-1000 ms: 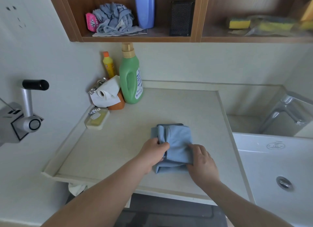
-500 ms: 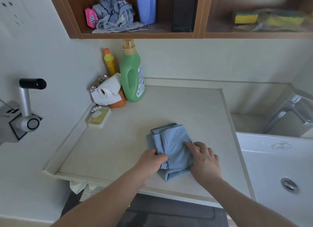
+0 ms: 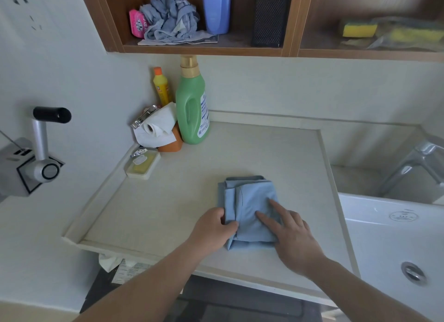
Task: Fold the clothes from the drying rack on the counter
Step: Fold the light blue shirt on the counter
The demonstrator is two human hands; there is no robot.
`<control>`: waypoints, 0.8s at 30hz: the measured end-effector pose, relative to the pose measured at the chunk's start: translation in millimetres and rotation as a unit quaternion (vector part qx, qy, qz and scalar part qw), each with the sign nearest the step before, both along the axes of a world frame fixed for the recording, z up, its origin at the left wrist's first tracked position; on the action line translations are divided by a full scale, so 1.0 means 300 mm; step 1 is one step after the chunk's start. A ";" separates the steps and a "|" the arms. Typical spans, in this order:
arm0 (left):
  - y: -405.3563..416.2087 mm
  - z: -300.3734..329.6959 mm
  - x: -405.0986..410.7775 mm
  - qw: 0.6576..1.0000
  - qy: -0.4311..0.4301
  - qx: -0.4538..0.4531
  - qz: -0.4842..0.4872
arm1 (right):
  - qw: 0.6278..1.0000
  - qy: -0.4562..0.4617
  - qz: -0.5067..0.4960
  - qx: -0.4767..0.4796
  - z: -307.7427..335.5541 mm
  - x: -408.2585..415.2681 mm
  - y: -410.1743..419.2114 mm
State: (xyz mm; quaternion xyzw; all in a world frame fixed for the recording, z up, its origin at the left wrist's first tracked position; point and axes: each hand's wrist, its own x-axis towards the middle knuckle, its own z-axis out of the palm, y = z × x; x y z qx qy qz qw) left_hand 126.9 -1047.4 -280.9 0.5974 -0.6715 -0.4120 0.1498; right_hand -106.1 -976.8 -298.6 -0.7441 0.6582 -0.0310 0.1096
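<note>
A light blue garment, folded into a small square, lies on the beige counter near its front edge. My left hand grips the garment's left edge, thumb on top of the fabric. My right hand lies flat on the garment's right side with straight fingers pressing down on it. The drying rack is out of view.
At the counter's back left stand a green detergent bottle, a yellow bottle, a paper roll and a soap dish. A white sink with a tap is at right. Wooden shelves hang above.
The garment has been straightened square to the counter. My right hand's fingers have spread flat over its right side, and my left hand has shifted up along the left edge.
</note>
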 end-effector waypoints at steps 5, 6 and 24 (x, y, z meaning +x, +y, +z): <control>0.010 0.023 0.045 0.996 -0.033 -0.084 -0.021 | 0.997 -0.046 0.035 -0.058 0.009 0.004 0.013; 0.025 0.019 0.058 0.996 -0.009 -0.085 -0.034 | 0.994 -0.067 0.033 -0.082 0.016 0.007 0.005; 0.107 -0.143 0.095 0.883 -0.271 -0.347 -0.164 | 0.998 0.034 0.039 -0.039 -0.032 0.184 -0.131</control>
